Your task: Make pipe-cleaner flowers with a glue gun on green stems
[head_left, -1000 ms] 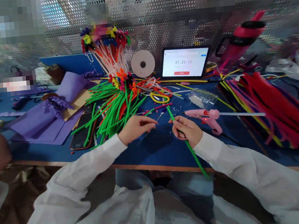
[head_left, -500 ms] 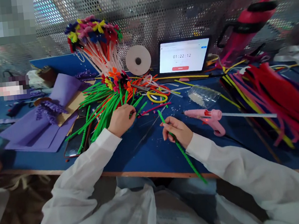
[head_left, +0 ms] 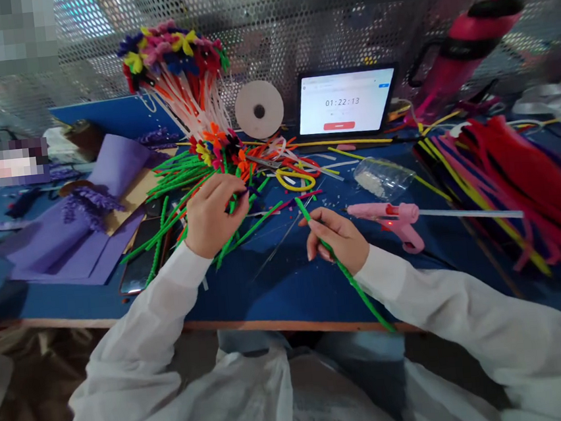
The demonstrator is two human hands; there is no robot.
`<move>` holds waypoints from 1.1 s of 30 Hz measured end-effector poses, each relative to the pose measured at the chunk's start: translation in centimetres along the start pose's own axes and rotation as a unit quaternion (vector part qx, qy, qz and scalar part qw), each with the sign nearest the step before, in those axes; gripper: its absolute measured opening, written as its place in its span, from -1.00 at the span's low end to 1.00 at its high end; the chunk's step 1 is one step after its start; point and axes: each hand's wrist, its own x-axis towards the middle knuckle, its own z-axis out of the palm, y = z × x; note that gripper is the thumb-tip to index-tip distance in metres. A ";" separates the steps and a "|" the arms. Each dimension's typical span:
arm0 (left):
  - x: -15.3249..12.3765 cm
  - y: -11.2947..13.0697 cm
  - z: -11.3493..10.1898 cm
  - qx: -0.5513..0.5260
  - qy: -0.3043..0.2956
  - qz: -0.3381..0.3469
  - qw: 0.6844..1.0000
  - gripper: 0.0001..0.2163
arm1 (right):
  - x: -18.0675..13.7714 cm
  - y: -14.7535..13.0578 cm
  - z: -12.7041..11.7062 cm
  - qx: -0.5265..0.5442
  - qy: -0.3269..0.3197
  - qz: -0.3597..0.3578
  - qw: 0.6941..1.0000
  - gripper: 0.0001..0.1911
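My right hand (head_left: 339, 239) is closed around a green pipe cleaner (head_left: 353, 283) that runs from above the fingers down past the table's front edge. My left hand (head_left: 213, 214) reaches into a heap of green pipe-cleaner stems (head_left: 180, 200) with small coloured flowers at their ends (head_left: 219, 151), fingers pinched on one of the stems. Both arms wear white sleeves.
A pink glue gun (head_left: 394, 216) lies just right of my right hand. Behind it sit a clear plastic bag (head_left: 382, 178), a tablet showing a timer (head_left: 344, 102), a tape roll (head_left: 259, 109) and a flower bouquet (head_left: 171, 55). Red, yellow and pink pipe cleaners (head_left: 510, 182) fill the right; purple paper (head_left: 78, 230) lies left.
My left hand moved away from my right hand, left and back into the green stem pile, and closed on a stem. My right hand kept its pipe cleaner, shifting slightly.
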 end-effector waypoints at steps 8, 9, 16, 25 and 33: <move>0.9 5.6 -2.1 -0.183 0.080 -0.033 0.979 -0.88 | -0.4 -1.3 1.0 -0.074 -0.004 -0.074 0.994 -0.81; 0.6 5.8 -2.1 -0.188 0.084 -0.022 0.978 -0.86 | -0.6 -1.4 1.1 -0.083 -0.009 -0.080 0.993 -0.82; -1.0 5.8 -2.3 -0.168 0.098 0.052 0.980 -0.78 | -1.9 -2.0 1.8 -0.149 -0.034 -0.094 0.984 -0.87; -1.7 5.5 -2.1 -0.144 0.125 0.072 0.979 -0.74 | -2.5 -2.6 2.3 -0.190 -0.051 -0.111 0.974 -0.88; -1.6 5.5 -2.0 -0.160 0.118 0.074 0.977 -0.73 | -2.5 -2.9 2.5 -0.227 -0.042 -0.112 0.967 -0.89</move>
